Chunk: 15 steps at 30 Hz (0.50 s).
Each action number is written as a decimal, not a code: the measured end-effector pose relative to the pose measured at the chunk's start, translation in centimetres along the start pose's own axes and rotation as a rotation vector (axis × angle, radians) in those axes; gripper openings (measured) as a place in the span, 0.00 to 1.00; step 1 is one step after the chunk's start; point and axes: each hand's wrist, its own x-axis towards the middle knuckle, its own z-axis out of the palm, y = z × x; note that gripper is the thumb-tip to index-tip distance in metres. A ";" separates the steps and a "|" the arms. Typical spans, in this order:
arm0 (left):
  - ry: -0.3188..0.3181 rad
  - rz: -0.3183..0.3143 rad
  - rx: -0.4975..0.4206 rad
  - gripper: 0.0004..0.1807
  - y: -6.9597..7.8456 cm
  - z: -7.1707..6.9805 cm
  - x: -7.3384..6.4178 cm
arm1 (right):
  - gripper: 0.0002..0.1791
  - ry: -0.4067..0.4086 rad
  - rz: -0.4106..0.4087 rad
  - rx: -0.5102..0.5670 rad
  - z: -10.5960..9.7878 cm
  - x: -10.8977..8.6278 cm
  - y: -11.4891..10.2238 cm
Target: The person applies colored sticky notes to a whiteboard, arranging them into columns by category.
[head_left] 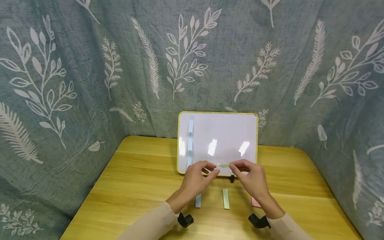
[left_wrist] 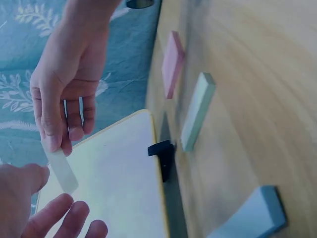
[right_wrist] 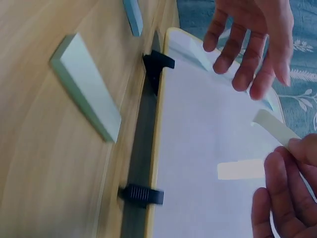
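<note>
My right hand [head_left: 254, 178] pinches one end of a pale green sticky note strip [head_left: 224, 165] between thumb and forefinger. The strip [right_wrist: 274, 127] is slightly curled at its free end in the right wrist view. My left hand [head_left: 195, 177] is close to that free end, its thumb and fingers parted and holding nothing. Both hands are in front of a whiteboard [head_left: 223, 136] with a yellow rim. Blue sticky strips [head_left: 190, 126] run down the board's left side. On the table below lies a green sticky note pad [left_wrist: 198, 111].
A blue pad [head_left: 198, 201] lies left of the green one, and a pink pad [left_wrist: 172, 65] lies to its right, partly hidden by my right wrist in the head view. Black stand feet [right_wrist: 141, 195] support the board's lower edge. A patterned curtain [head_left: 144, 66] surrounds the wooden table [head_left: 141, 166].
</note>
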 end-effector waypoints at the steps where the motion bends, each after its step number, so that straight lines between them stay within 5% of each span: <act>1: 0.003 -0.009 -0.012 0.14 0.0 -0.1 0.1 | 0.05 0.016 -0.012 0.005 0.2 0.0 -0.1; 15: 0.040 -0.111 -0.124 0.19 0.6 -0.9 1.3 | 0.10 0.193 -0.232 0.012 3.6 0.9 -2.0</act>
